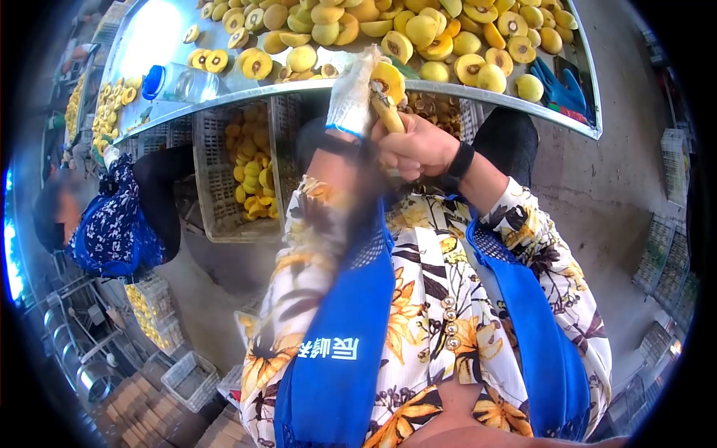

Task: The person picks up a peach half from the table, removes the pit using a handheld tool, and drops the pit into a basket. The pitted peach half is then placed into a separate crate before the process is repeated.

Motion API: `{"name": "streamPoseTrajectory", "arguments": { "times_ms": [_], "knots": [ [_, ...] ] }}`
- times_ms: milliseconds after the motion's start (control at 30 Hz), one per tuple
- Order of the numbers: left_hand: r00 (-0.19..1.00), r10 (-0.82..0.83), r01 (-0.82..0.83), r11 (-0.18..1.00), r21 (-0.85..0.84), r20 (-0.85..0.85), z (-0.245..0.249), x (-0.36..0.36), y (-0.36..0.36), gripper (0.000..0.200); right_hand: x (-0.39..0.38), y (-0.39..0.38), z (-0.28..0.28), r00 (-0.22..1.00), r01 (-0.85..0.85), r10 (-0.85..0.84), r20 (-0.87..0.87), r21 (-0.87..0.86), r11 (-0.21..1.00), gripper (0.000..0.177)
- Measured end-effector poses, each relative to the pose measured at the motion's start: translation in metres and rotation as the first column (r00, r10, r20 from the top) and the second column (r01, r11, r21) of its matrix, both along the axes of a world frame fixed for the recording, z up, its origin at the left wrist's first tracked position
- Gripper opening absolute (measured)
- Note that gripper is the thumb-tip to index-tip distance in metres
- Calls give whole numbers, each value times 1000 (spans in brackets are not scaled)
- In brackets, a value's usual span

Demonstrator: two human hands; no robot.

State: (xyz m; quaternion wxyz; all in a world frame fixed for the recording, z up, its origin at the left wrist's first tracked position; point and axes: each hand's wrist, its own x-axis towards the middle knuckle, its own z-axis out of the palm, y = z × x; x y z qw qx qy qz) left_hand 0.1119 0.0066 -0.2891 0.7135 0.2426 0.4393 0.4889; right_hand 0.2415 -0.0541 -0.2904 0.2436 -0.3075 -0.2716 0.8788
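Observation:
My left hand (351,93), in a white knit glove with a blue cuff edge, is closed on a yellow peach half (388,81) at the front edge of the metal table (299,89). My bare right hand (418,147), with a black band at the wrist, grips the light handle of a pitting tool (389,117). The tool's metal tip meets the lower side of the peach half, and its exact shape is hard to make out. Beyond my hands lies a big heap of peach halves (441,41), several with brown centres showing.
A clear bottle (187,84) with a blue cap lies on the table's left. Blue gloves (560,88) lie at its right corner. Under the edge stand a crate (208,179) of yellow pieces and brown scraps (441,112). A co-worker (112,224) sits at the left.

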Motion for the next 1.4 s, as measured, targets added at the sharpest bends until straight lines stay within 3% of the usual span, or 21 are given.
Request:
{"name": "streamPoseTrajectory", "arguments": {
  "times_ms": [133, 167, 267, 300, 333, 367, 400, 433, 467, 500, 567, 600, 633, 667, 767, 800, 833, 967, 1067, 1233, 1400],
  "knots": [
    [988, -25, 32, 998, -50, 150, 3, 0, 1, 38, 2, 0, 1, 991, 6, -10, -132, -30, 1000, 20],
    [969, -144, 171, 977, -125, 202, 12, -7, 2, 42, 3, 1, 0, 984, 8, -11, -176, -16, 1000, 20],
    [915, 390, -342, 885, -317, 101, 12, -17, 10, 44, 5, -3, 10, 982, -88, 101, -163, 85, 992, 20],
    [881, 471, -446, 860, -249, 49, 16, -31, 11, 58, 8, -5, -2, 981, -56, 68, -181, 72, 996, 17],
    [936, 115, -106, 993, -45, 332, -3, -81, 6, 53, 12, -4, -6, 994, -111, 102, 51, 241, 964, 16],
    [949, 279, -293, 953, 80, 144, -4, -101, 2, 47, 17, -2, -10, 955, -200, 93, 282, 382, 902, 15],
    [870, 402, -363, 914, 181, -287, -5, -120, -4, 47, 22, -2, -16, 868, -316, 43, 494, 483, 817, 16],
    [595, 595, -449, 804, 390, -541, -21, -140, -4, 48, 27, -5, -35, 615, -666, -156, 773, 615, 422, 25],
    [80, 440, -143, 893, 426, -894, -35, -185, -6, 52, 36, -11, -63, 366, -821, -197, 909, 415, 391, 33],
    [-278, 293, -185, 918, 351, -915, -1, -175, -23, 53, 38, -16, -58, 401, -757, -267, 876, 481, 442, 32],
    [48, 432, -336, 856, 393, -901, -9, -212, -26, 48, 40, -13, -99, 401, -672, -368, 839, 543, 504, 30],
    [192, 436, -467, 828, 309, -879, 22, -198, -43, 47, 38, -17, -39, 524, -512, -382, 761, 640, 572, 29],
    [187, 471, -472, 813, 342, -862, 25, -201, -48, 44, 42, -19, -47, 717, -140, -475, 510, 773, 619, 27],
    [185, 519, -475, 791, 386, -835, 28, -202, -46, 41, 45, -16, 0, 862, 157, -408, 303, 605, 780, 27],
    [465, 703, -330, 702, 631, -539, 62, -176, -47, 20, 66, -2, 80, 822, 569, -495, -282, 453, 687, 40],
    [429, 703, -223, 691, 688, -567, 88, -155, -51, 21, 72, 0, 100, 780, 624, -447, -438, 486, 612, 37],
    [490, 700, -131, 649, 750, -520, 111, -138, -55, 21, 74, 7, 118, 739, 620, -250, -626, 484, 618, 35],
    [662, 607, 370, 246, 896, -440, 178, -121, -50, 24, 83, 6, 175, 771, 345, 182, -611, 640, 687, 42],
    [725, 550, 385, 175, 906, -415, 203, -106, -54, 24, 82, 12, 191, 683, 133, 458, -569, 713, 689, 33],
    [740, 510, 406, 179, 896, -438, 212, -87, -59, 24, 57, -6, 201, 669, 449, 162, -725, 568, 690, 8],
    [729, 538, 379, 198, 904, -424, 212, -79, -67, 24, 70, 17, 227, 762, 463, 144, -631, 686, 561, 6]
  ]
}}
